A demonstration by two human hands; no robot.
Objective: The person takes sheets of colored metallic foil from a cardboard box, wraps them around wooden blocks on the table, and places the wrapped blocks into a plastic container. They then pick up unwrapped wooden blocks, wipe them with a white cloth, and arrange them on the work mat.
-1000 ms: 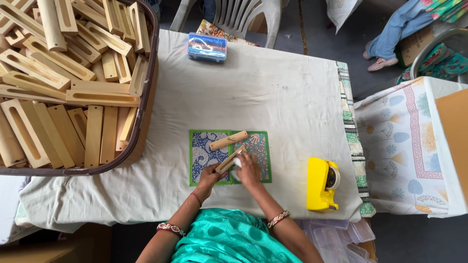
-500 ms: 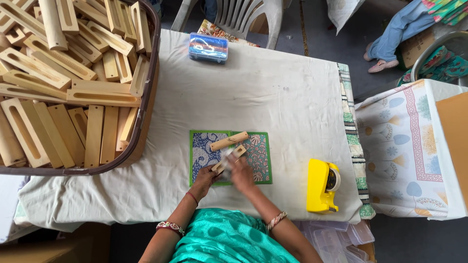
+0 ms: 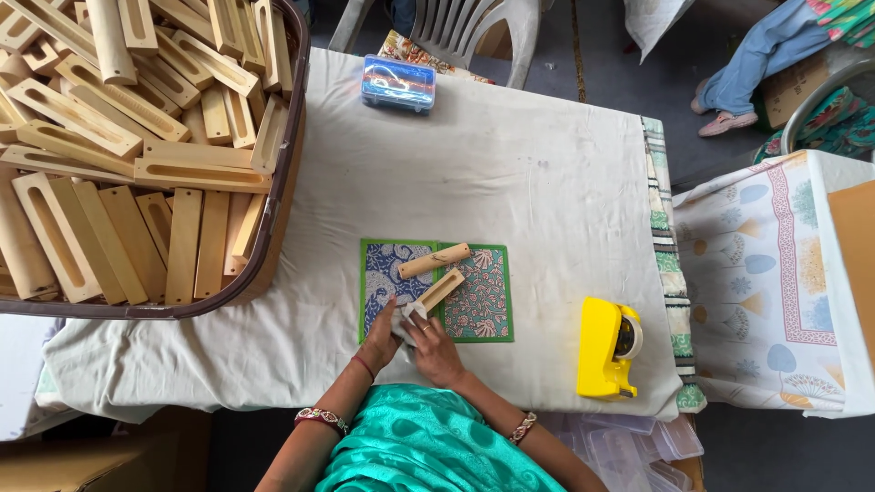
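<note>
1. While both hands meet at the near edge of the mat, my right hand (image 3: 437, 353) and my left hand (image 3: 381, 342) are closed together around a small white cloth (image 3: 407, 321) and the near end of one wooden stick (image 3: 439, 290).
2. Fingers are curled shut on cloth and stick; how the grip divides between the two hands I cannot tell.
3. Long axis of the held stick: diagonal, near-left end in my grip, far end pointing up-right, lying over the patterned mat (image 3: 478, 314).
4. Second wooden stick (image 3: 435, 261) lies free just beyond it, nearly parallel, apart from my hands. Count on mat: two sticks.
5. Mat count: one, green-bordered, on the white tablecloth (image 3: 510, 164).
6. Right: one yellow tape dispenser (image 3: 606, 351). Far edge: one blue box (image 3: 397, 83).
7. Left: one tub (image 3: 273, 228) heaped with slotted wooden blocks (image 3: 118, 155), too many to count.
</note>
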